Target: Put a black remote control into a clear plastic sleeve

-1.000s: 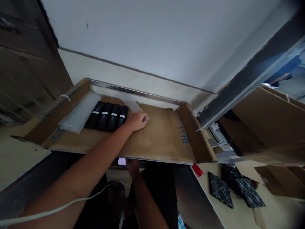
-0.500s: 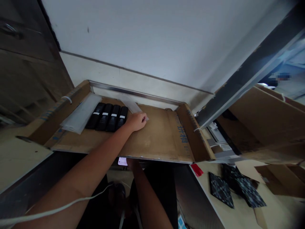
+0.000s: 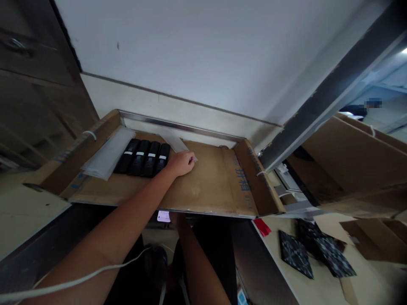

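Observation:
On the cardboard tray (image 3: 216, 186), my left hand (image 3: 181, 163) is closed with curled fingers on a clear plastic sleeve (image 3: 174, 140). The sleeve runs back from the hand toward the rear edge, and a small end of it pokes out by the fingertips. Just left of this hand, several long black items (image 3: 139, 159) with white labels lie side by side; their kind is unclear. A stack of clear plastic sleeves (image 3: 110, 154) lies to their left. My right hand (image 3: 177, 217) reaches under the tray's front edge, its fingers hidden. Beside it shows a pale pink lit rectangle (image 3: 163, 216), perhaps a phone.
Cardboard walls with white ties bound the tray at both ends, and a white wall (image 3: 190, 55) rises behind. At right stand a large cardboard box (image 3: 352, 165), dark patterned packets (image 3: 295, 254) and a red piece (image 3: 262, 227). A white cable (image 3: 79, 279) crosses my left arm.
The view has shifted very slightly. My left hand stays in place on the plastic sleeve, and the right arm is still under the edge.

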A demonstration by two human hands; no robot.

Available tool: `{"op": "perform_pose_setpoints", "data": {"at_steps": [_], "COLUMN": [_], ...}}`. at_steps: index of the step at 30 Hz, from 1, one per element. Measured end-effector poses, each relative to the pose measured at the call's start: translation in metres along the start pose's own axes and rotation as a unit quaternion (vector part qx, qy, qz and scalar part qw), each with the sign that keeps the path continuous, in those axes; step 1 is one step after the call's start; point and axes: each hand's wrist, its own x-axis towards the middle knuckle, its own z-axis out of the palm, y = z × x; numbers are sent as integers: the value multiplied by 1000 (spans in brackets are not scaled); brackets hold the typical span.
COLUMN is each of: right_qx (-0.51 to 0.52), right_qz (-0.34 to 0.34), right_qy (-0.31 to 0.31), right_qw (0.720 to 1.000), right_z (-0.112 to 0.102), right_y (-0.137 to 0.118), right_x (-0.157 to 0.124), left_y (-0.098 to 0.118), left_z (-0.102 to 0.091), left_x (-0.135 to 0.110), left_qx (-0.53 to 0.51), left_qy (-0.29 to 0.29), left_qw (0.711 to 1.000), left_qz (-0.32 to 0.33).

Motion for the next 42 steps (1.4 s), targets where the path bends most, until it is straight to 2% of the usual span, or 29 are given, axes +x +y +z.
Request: {"op": "perform_pose_setpoints", "data": {"at_steps": [5, 9, 12, 16, 22, 24, 26, 30, 31, 33, 35, 37, 39, 42], "right_qx": [24, 31, 50, 110, 128, 142, 176, 221, 220, 210, 181, 138, 103, -5], "right_qz": [18, 43, 104, 197, 235, 223, 173, 48, 27, -18, -54, -47, -32, -4], "right_qy": [-6, -6, -5, 65, 146, 155, 164, 92, 102, 172, 276, 329, 275, 156], "right_qw": [1000, 999, 993, 972, 952, 952, 955, 970, 970, 962, 943, 933, 955, 988], "right_z": [-4, -6, -9, -20, -48, -70, -104, -198, -222, -265, -293, -304, -297, -268], "right_y": [-3, -1, 1, 1, -4, -10, -25, -77, -91, -115, -127, -127, -120, -114], "right_x": [4, -5, -16, -20, -32, -45, -63, -113, -124, -132, -118, -81, -31, 33], "left_y": [-1, -1, -1, -2, -1, -1, -1, -1, 0, 4, 9, 12, 7, -13], "left_z": [1, 1, 2, 2, 2, 2, 2, 2, 2, 0, -4, -11, -22, -43], "left_x": [0, 0, 0, 0, 0, -1, 0, 0, 0, -1, -3, -7, -13, -23], "left_qx": [6, 4, 3, 2, -3, -5, -11, -33, -42, -60, -74, -87, -95, -102], "left_qy": [2, 1, 6, 7, 6, 9, 16, 37, 45, 64, 84, 107, 150, 285], "left_qw": [1000, 1000, 1000, 1000, 1000, 1000, 1000, 999, 998, 996, 993, 990, 984, 952], "left_qz": [3, 3, 5, 1, 0, 3, 6, 15, 21, 33, 38, 42, 34, -53]}}
